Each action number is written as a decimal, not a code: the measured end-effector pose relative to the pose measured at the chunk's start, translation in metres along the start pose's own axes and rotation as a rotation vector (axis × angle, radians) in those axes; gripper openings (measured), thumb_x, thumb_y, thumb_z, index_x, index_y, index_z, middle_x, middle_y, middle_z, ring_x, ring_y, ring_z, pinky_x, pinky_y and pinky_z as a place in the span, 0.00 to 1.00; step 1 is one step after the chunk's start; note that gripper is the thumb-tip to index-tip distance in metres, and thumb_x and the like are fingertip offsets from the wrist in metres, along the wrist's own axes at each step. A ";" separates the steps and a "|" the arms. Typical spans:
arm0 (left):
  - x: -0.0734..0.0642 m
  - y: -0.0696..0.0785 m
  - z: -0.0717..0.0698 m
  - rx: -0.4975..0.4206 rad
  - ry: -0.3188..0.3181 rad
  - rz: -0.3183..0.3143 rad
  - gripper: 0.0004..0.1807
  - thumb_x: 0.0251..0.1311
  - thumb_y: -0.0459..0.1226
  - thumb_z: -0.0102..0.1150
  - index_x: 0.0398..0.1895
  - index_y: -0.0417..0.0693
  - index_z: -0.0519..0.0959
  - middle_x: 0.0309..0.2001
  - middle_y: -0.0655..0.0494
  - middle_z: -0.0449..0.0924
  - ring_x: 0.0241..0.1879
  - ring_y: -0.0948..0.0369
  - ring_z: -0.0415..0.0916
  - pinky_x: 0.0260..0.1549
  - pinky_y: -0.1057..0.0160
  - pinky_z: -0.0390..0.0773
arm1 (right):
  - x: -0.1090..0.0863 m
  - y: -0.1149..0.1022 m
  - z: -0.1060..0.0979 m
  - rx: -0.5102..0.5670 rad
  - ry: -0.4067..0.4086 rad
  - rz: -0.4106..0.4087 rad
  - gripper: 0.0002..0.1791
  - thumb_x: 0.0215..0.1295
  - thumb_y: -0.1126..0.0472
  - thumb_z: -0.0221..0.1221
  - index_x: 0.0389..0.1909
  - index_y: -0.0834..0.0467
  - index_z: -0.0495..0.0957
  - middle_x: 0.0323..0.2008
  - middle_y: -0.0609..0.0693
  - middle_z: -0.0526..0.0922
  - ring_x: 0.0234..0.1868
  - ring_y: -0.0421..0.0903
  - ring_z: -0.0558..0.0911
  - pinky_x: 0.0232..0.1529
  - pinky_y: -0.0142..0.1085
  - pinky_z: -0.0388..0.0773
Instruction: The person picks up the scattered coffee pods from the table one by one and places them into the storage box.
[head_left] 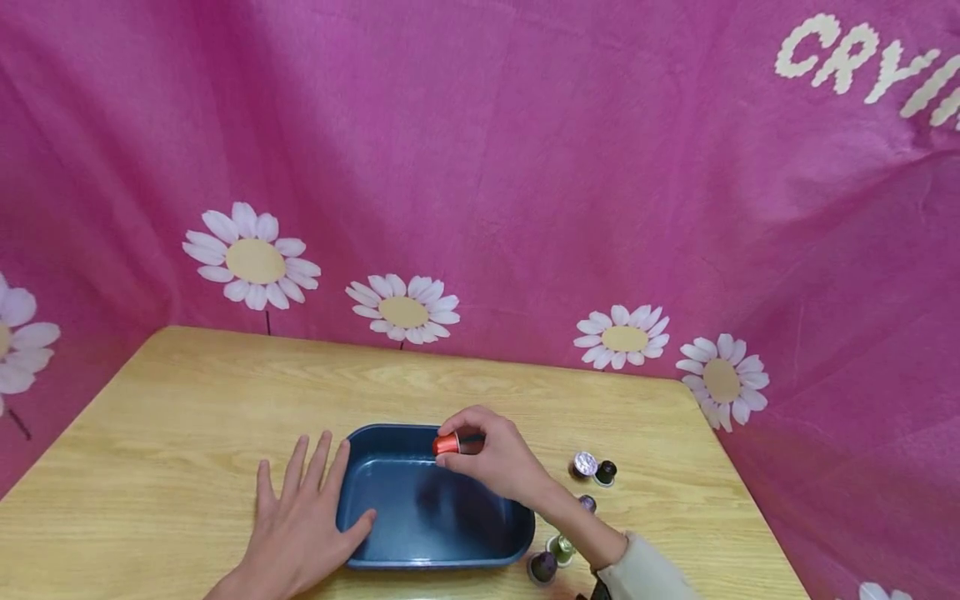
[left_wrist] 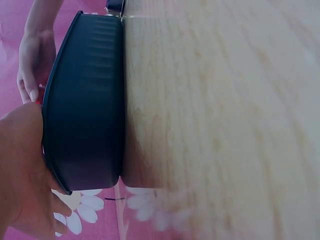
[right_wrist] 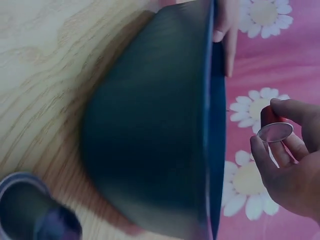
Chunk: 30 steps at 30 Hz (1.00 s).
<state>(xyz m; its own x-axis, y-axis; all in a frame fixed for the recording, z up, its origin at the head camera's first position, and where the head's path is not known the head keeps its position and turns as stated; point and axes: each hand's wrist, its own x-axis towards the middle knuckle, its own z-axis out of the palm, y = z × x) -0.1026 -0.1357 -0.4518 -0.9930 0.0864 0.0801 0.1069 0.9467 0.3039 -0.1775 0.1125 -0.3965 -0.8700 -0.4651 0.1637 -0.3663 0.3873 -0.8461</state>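
Observation:
A red coffee capsule (head_left: 446, 444) is pinched between the thumb and fingers of my right hand (head_left: 497, 457), above the far right part of a dark blue baking dish (head_left: 397, 512). The right wrist view shows the pale foil lid (right_wrist: 276, 132) of the capsule, held beyond the dish rim. My left hand (head_left: 300, 521) lies against the left side of the dish with its fingers straight and spread, the thumb over the rim. In the left wrist view the dish wall (left_wrist: 90, 100) stands beside that hand. The dish holds nothing that shows.
Right of the dish, on the wooden table (head_left: 187, 433), are a silver-lidded capsule (head_left: 584, 464), a black capsule (head_left: 606, 472), a purple one (head_left: 588, 503) partly behind my forearm, a green one (head_left: 562, 548) and a dark purple one (head_left: 542, 567). A pink flowered cloth (head_left: 487, 167) hangs behind.

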 end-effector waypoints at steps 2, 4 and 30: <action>0.000 0.000 0.000 0.006 -0.006 -0.007 0.53 0.53 0.63 0.63 0.74 0.38 0.62 0.74 0.33 0.53 0.73 0.34 0.40 0.61 0.23 0.33 | 0.004 0.001 0.007 -0.025 -0.009 -0.002 0.15 0.54 0.64 0.74 0.42 0.58 0.85 0.41 0.48 0.80 0.40 0.43 0.80 0.43 0.32 0.81; 0.000 0.001 0.001 0.008 -0.016 -0.012 0.53 0.53 0.63 0.63 0.74 0.38 0.62 0.74 0.33 0.53 0.73 0.34 0.39 0.61 0.23 0.33 | 0.007 0.002 0.014 -0.046 -0.023 -0.007 0.15 0.54 0.63 0.75 0.43 0.57 0.85 0.41 0.46 0.80 0.40 0.43 0.80 0.42 0.31 0.81; 0.002 -0.001 0.000 -0.001 -0.045 -0.009 0.52 0.55 0.62 0.62 0.75 0.38 0.61 0.75 0.33 0.51 0.73 0.34 0.38 0.60 0.23 0.31 | 0.044 0.014 0.078 -0.367 -0.275 -0.082 0.12 0.55 0.62 0.74 0.40 0.56 0.85 0.36 0.41 0.80 0.35 0.29 0.79 0.39 0.21 0.75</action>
<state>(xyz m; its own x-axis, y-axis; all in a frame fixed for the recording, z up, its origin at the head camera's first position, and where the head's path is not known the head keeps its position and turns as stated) -0.1045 -0.1366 -0.4519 -0.9952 0.0919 0.0345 0.0980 0.9473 0.3050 -0.1951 0.0348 -0.4405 -0.7314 -0.6807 0.0404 -0.5662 0.5732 -0.5924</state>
